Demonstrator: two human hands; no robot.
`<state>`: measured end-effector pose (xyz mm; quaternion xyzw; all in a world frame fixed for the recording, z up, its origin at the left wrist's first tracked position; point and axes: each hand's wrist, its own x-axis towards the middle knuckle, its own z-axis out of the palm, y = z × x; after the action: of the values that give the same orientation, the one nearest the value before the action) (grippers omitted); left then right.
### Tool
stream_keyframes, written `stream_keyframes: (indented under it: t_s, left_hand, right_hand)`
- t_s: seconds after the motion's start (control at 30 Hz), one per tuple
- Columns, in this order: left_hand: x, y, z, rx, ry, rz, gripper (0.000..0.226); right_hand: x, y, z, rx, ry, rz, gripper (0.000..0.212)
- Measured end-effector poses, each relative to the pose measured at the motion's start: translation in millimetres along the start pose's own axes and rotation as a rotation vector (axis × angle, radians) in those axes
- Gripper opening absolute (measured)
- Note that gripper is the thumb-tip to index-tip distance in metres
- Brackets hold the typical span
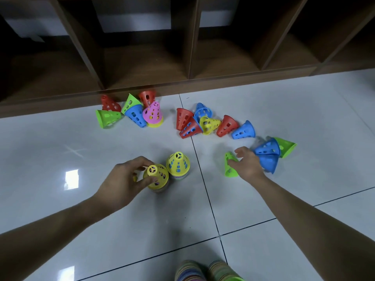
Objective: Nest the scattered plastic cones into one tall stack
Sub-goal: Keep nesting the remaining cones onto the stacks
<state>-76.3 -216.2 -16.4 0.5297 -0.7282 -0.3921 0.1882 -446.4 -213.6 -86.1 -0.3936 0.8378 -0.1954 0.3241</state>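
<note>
Two upright stacks of nested cones stand on the white floor, each topped by a yellow cone. My left hand (pixel 129 177) grips the top of the nearer stack (pixel 157 177). The second stack (pixel 178 164) stands right beside it, untouched. My right hand (pixel 246 163) reaches over a green cone (pixel 230 168) lying on its side, its fingers spread around the narrow end. Two blue cones (pixel 266 156) and another green cone (pixel 286 147) lie just to the right of that hand.
Several loose cones in red, blue, yellow, green and pink lie in two heaps, one (pixel 132 111) by the wooden shelf base (pixel 182 86) and one (pixel 207 123) mid-floor. More striped stacks (pixel 205 270) lie at the bottom edge.
</note>
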Motion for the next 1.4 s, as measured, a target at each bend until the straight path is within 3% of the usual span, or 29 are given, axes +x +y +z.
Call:
stream_keyframes:
  t_s: [0.13,0.27,0.43,0.53,0.63,0.73,0.87,0.97,1.13,1.4]
  left_hand:
    - [4.2,1.8,-1.8,0.341,0.042,0.048,0.023]
    - [7.0,2.3,-4.5,0.376,0.014,0.023,0.023]
    - [7.0,-3.7,6.2,0.249,0.021,-0.034,0.024]
    - [9.9,-14.0,3.6,0.314,0.003,0.057,0.036]
    - [6.2,-35.8,-1.6,0.527,-0.052,0.223,0.069]
    - [-0.5,-56.1,-9.7,0.627,-0.055,0.133,0.079]
    - [-1.6,-83.7,-21.0,0.657,-0.089,-0.073,0.082]
    - [-3.4,-94.6,-22.9,0.653,-0.154,-0.12,0.082]
    - [1.0,-96.6,-16.8,0.503,-0.165,-0.273,0.067]
    - [-2.5,-90.5,-1.8,0.382,-0.04,-0.377,0.042]
  right_hand:
    - [-4.1,1.9,2.7,-0.198,-0.192,0.174,0.047]
    - [-12.0,2.1,9.3,-0.222,-0.226,0.156,0.04]
    - [-44.4,-41.8,17.4,0.284,-0.304,0.019,0.025]
    - [-64.8,-77.8,17.1,0.636,-0.301,-0.026,0.018]
    - [-79.7,-109.2,15.3,0.788,-0.34,-0.135,0.017]
    - [-87.4,-131.4,17.8,0.832,-0.325,-0.257,0.024]
    - [-88.9,-136.7,28.1,0.675,-0.257,-0.487,0.036]
    - [-86.8,-125.0,42.4,0.484,-0.224,-0.606,0.039]
    - [-77.7,-94.6,60.6,0.216,-0.284,-0.653,0.04]
    - [-68.6,-86.3,64.6,0.155,-0.329,-0.652,0.04]
